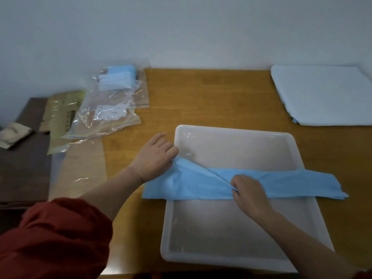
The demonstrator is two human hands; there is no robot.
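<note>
A blue sheet (281, 182) – folded into a long band across the white tray (237, 129)

Thin, light blue and creased, it lies crosswise over the tray's middle, with both ends overhanging the side rims above the wooden bench (201, 93) (near edge straight, far edge rumpled). Its far left corner is bunched in the left grip (155, 158). The right grip (249, 192) pinches a fold near the middle – a diagonal crease runs between them.

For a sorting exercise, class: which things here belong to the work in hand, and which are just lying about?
In use: left hand and right hand, both gripping the blue sheet; white tray under it.
Lying about: clear plastic bags; flat white pad at far right; beige bundle on the dark side table.
</note>
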